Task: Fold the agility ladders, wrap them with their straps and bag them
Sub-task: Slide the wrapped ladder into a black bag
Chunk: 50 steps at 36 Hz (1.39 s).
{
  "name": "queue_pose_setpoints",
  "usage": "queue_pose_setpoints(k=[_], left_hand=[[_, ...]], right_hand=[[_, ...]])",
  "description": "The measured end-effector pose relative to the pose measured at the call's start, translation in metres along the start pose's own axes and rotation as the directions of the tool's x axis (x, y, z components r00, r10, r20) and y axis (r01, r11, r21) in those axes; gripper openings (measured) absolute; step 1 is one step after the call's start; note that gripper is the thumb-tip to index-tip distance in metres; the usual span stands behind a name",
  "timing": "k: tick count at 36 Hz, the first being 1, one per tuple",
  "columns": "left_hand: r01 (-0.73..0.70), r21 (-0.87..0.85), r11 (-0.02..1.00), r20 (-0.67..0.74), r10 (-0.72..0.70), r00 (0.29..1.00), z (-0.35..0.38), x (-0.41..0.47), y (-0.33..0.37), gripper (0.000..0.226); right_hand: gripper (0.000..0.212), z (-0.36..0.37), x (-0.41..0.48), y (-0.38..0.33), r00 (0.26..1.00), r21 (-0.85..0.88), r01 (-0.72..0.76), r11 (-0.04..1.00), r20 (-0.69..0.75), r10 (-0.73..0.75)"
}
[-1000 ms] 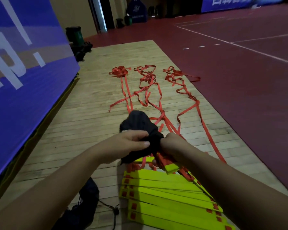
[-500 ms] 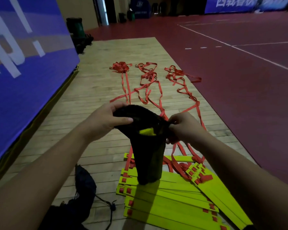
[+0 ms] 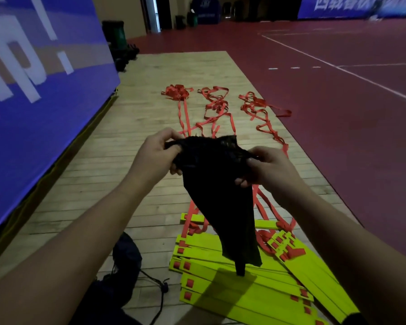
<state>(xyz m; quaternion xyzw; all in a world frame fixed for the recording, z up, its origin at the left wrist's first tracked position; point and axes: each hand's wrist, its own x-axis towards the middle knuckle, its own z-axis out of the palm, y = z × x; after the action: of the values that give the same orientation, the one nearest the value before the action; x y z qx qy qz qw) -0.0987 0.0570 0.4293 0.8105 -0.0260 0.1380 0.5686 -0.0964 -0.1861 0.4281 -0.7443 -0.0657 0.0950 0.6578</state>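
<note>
Hanging at frame centre, the black bag (image 3: 218,198) is gripped at its top edge by the left hand (image 3: 156,154) and right hand (image 3: 265,167), fingers curled, above yellow ladder rungs (image 3: 232,285) at lower centre.

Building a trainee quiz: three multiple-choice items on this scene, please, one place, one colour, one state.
1. The yellow rungs lie: A on a bench; B on the wooden floor; C on a table.
2. The straps are: A blue; B white; C red.
3. The hanging black bag is: A gripped by both hands; B gripped by one hand; C hung on a hook.
Key: 1 B, stacked on the boards; 2 C, red bands trail ahead; 3 A, left hand and right hand grip its top.
</note>
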Motion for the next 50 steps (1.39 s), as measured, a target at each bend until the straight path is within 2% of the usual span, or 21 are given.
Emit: queue_pose_setpoints(k=[3,5,6,9,11,13,14,17,19,22,24,25,28,30,35,37,40,41,44,47,50], left_hand=[[0.020,-0.118,0.993,0.007,-0.019,1.000,0.001,-0.002,0.004,0.032],[0.068,-0.237,0.969,0.013,-0.067,0.998,0.001,-0.002,0.006,0.036],[0.083,-0.291,0.953,0.024,-0.079,0.997,0.000,-0.004,0.007,0.037],[0.067,-0.354,0.933,0.076,-0.042,0.996,0.000,-0.009,0.011,0.039],[0.061,-0.363,0.930,0.146,-0.008,0.989,0.000,-0.014,0.016,0.037],[0.053,-0.346,0.937,0.245,0.036,0.969,0.000,-0.018,0.021,0.027],[0.051,-0.337,0.940,0.293,0.054,0.955,0.000,-0.019,0.023,0.022],[0.083,-0.383,0.920,0.374,0.072,0.925,-0.012,-0.017,0.025,0.022],[0.113,-0.466,0.878,0.366,0.075,0.927,-0.030,-0.011,0.019,0.031],[0.117,-0.461,0.880,0.322,0.043,0.946,-0.055,0.001,-0.004,0.083],[0.186,-0.368,0.911,0.377,-0.037,0.925,-0.065,0.001,-0.027,0.108],[0.238,-0.294,0.926,0.416,-0.100,0.904,-0.069,-0.001,-0.044,0.108],[0.364,0.088,0.927,0.568,-0.347,0.746,-0.076,-0.020,-0.098,0.080],[0.415,0.199,0.888,0.591,-0.446,0.672,-0.075,-0.037,-0.124,0.074],[0.516,-0.040,0.856,0.419,-0.455,0.786,-0.072,-0.044,-0.179,0.032],[0.554,-0.124,0.823,0.315,-0.497,0.809,-0.069,-0.043,-0.204,0.026],[0.630,-0.256,0.733,0.210,-0.594,0.777,-0.063,-0.043,-0.240,0.022],[0.643,-0.309,0.701,0.197,-0.615,0.764,-0.060,-0.043,-0.258,0.024],[0.674,-0.417,0.610,0.181,-0.671,0.719,-0.048,-0.044,-0.296,0.027],[0.731,-0.427,0.533,0.230,-0.718,0.658,-0.030,-0.048,-0.334,0.024],[0.768,-0.424,0.480,0.281,-0.736,0.616,-0.014,-0.057,-0.367,0.055]], right_hand=[[0.018,-0.001,-0.004,0.000,0.996,0.053,0.029,0.998,0.080,-0.033],[0.016,0.003,-0.006,0.000,0.975,-0.021,0.087,0.996,0.206,-0.080],[0.024,0.008,-0.009,0.000,0.956,-0.082,0.098,0.992,0.285,-0.071],[0.090,0.031,-0.016,0.004,0.904,-0.361,0.195,0.912,0.426,-0.024],[0.111,0.051,-0.018,0.010,0.905,-0.599,0.303,0.741,0.424,-0.028],[0.085,0.067,-0.012,0.016,0.930,-0.761,0.354,0.544,0.345,-0.123],[0.066,0.073,-0.006,0.019,0.940,-0.796,0.340,0.501,0.294,-0.171],[0.033,0.087,0.007,0.023,0.944,-0.760,0.327,0.561,0.231,-0.236],[0.028,0.096,0.011,0.017,0.947,-0.673,0.321,0.666,0.220,-0.234],[0.016,0.108,0.020,0.002,0.960,-0.456,0.269,0.848,0.193,-0.201],[0.012,0.118,0.032,-0.011,0.964,-0.332,0.250,0.909,0.172,-0.202],[0.010,0.124,0.040,-0.017,0.971,-0.284,0.230,0.931,0.134,-0.199],[0.011,0.140,0.068,-0.029,0.993,-0.086,0.115,0.990,0.031,-0.113],[0.017,0.146,0.083,-0.033,0.999,0.035,0.042,0.998,0.001,-0.042],[0.042,0.178,0.124,0.015,0.999,0.091,0.030,0.995,-0.030,-0.027],[0.063,0.186,0.128,0.050,1.000,0.060,0.013,0.998,0.008,-0.013],[0.103,0.201,0.121,0.126,0.981,-0.160,-0.164,0.973,0.072,0.178],[0.098,0.209,0.113,0.159,0.949,-0.216,-0.247,0.945,0.144,0.280],[0.051,0.229,0.072,0.253,0.769,-0.281,-0.452,0.847,0.358,0.529],[0.047,0.249,0.051,0.317,0.783,-0.288,-0.491,0.822,0.268,0.561],[0.030,0.255,0.055,0.349,0.803,-0.228,-0.537,0.812,0.158,0.575]])
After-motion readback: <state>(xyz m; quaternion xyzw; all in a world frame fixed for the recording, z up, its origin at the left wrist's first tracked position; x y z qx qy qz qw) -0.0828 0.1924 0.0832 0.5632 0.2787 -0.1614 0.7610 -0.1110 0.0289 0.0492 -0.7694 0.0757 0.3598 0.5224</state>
